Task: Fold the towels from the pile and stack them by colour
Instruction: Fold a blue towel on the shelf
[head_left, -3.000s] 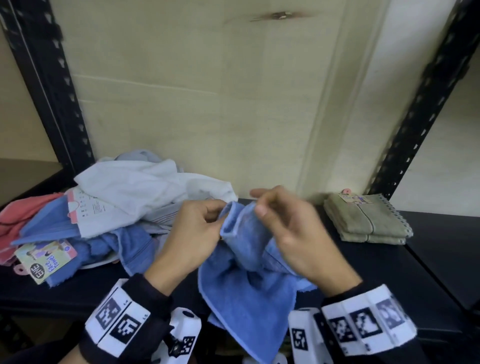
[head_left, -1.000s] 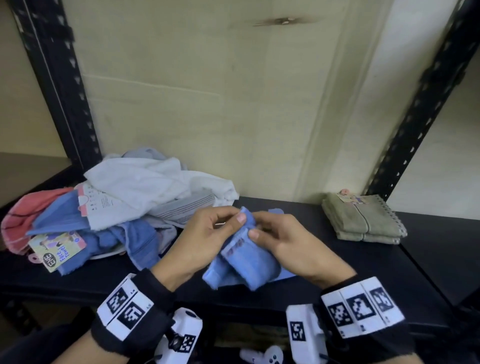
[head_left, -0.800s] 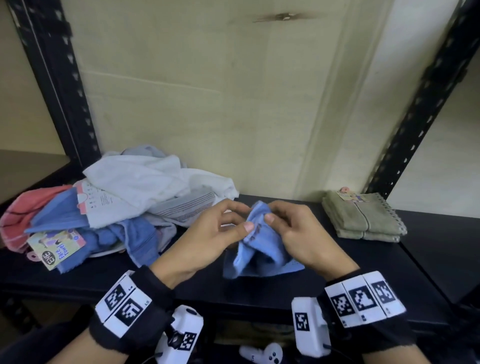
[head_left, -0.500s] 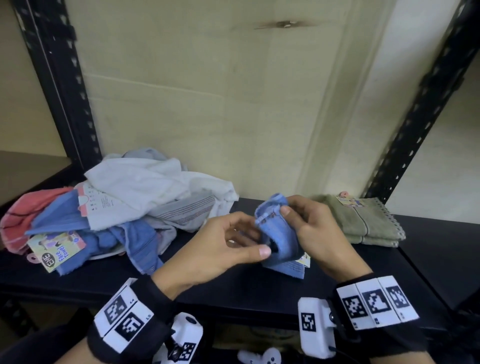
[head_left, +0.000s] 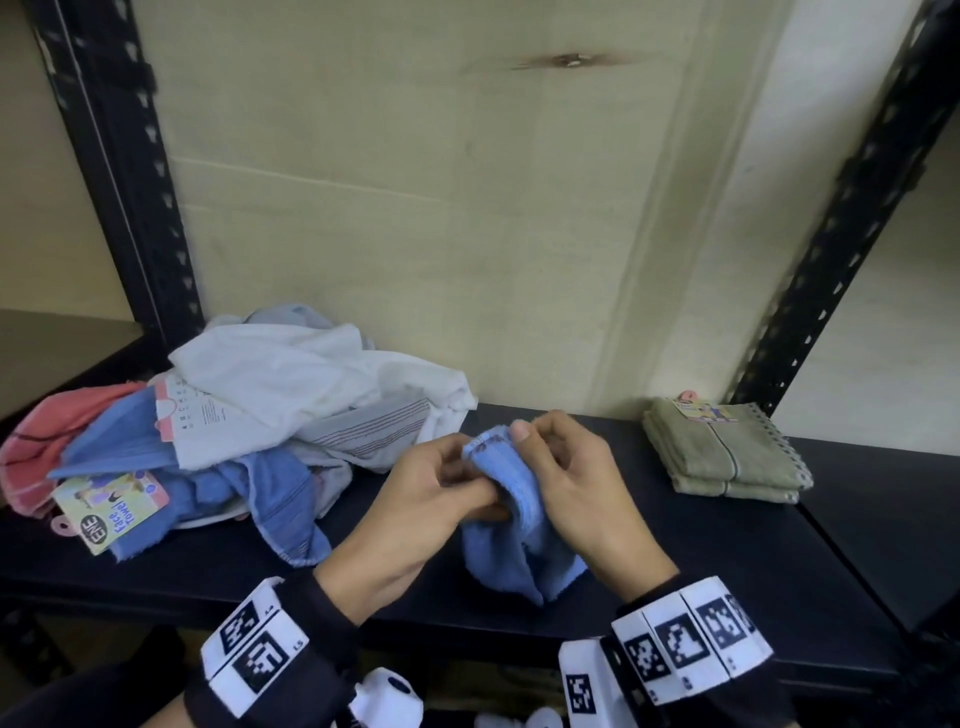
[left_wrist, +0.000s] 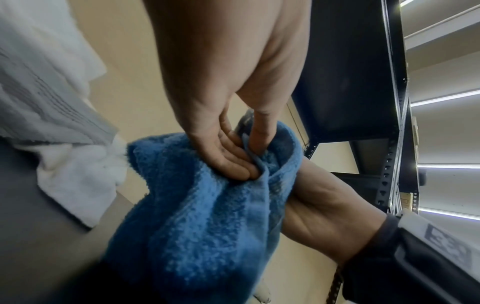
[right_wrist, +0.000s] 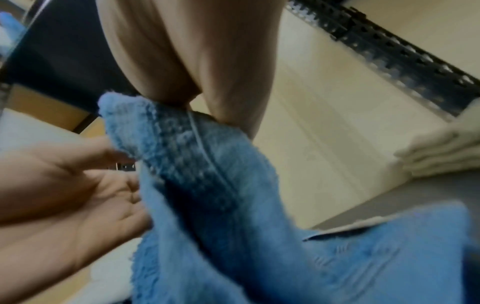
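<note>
- Since half a second ago both hands have dropped lower over the shelf, and the blue towel (head_left: 511, 512) now hangs longer beneath them instead of being bunched up high.
- Right hand (head_left: 571, 483): its grip is clamped on the towel's top edge, thumb and fingertips pinching the hem, as the right wrist view shows.
- Left hand (head_left: 431, 493): its grip is also closed on the towel, thumb and fingers pinching a fold just below the top edge; the left wrist view shows cloth gathered between them.
- The blue towel is held up between the two hands, its lower part drooping to the black shelf (head_left: 779, 561) near the front edge.
- Left of the hands lies the unfolded pile (head_left: 234, 426): white, grey-striped, blue and pink towels heaped together, with a printed card tag (head_left: 111, 506) at its front.
- At the right end of the shelf, well apart from the hands, sits a folded stack of olive-green towels (head_left: 722, 449), a small label on top.
- Behind stands a pale board wall (head_left: 415, 208) between black perforated uprights.
</note>
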